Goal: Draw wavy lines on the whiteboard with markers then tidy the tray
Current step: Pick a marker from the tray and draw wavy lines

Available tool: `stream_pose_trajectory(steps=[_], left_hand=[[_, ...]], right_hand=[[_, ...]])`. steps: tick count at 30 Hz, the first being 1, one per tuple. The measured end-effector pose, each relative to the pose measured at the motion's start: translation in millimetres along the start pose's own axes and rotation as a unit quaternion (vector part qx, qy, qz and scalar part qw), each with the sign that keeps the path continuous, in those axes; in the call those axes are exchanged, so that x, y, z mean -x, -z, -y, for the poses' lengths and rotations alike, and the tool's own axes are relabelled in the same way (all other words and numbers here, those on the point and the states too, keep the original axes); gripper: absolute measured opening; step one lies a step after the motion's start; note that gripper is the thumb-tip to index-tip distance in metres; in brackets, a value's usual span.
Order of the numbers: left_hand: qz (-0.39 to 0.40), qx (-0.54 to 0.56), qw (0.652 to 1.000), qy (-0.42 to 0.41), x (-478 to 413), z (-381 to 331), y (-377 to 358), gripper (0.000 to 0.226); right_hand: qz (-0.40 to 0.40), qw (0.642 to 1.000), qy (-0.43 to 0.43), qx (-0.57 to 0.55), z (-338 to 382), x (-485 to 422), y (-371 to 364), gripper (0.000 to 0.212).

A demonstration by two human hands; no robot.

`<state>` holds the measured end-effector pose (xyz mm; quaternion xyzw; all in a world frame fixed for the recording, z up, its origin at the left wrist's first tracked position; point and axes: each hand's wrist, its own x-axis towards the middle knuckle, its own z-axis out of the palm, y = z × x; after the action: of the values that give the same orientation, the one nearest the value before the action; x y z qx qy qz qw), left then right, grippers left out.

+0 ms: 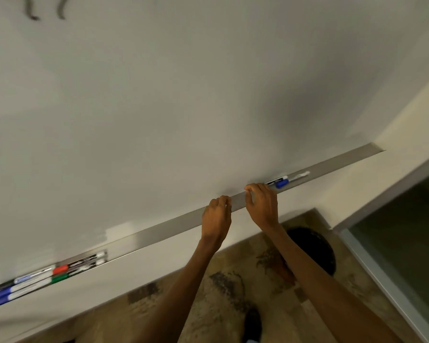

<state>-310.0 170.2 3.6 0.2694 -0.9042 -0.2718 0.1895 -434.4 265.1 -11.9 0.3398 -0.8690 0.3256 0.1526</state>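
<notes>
The whiteboard [183, 95] fills the upper view, with two dark wavy lines [31, 11] at its top left. A long metal tray [174, 225] runs below it. My left hand [216, 217] rests at the tray's edge with fingers curled, holding nothing that I can see. My right hand [261, 204] is just to its right, fingers bent and apart over the tray, empty. A blue-capped marker [279, 181] lies in the tray right beside my right hand, a white-ended marker [299, 175] beyond it. Several markers [47, 277], with red, green, blue and black caps, lie at the tray's left end.
Below the tray is a cream wall strip, then patterned brown carpet [233, 293]. A round black object [312, 248] sits on the floor under my right forearm. My dark shoe [253, 323] shows near the bottom. A grey-framed glass panel [394, 243] stands at the right.
</notes>
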Motion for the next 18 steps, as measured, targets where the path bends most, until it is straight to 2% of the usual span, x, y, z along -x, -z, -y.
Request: stream_pose_trajectory(steps=[9, 18], left_hand=[[0.081, -0.021, 0.996, -0.025, -56, -48, -91, 0.042], [0.085, -0.057, 0.995, -0.018, -80, -52, -143, 0.04]], right_hand=[[0.085, 0.996, -0.029, 0.026, -100, -33, 1, 0.019], [0.145, 0.989, 0.008, 0.04, -134, -42, -18, 0.029]])
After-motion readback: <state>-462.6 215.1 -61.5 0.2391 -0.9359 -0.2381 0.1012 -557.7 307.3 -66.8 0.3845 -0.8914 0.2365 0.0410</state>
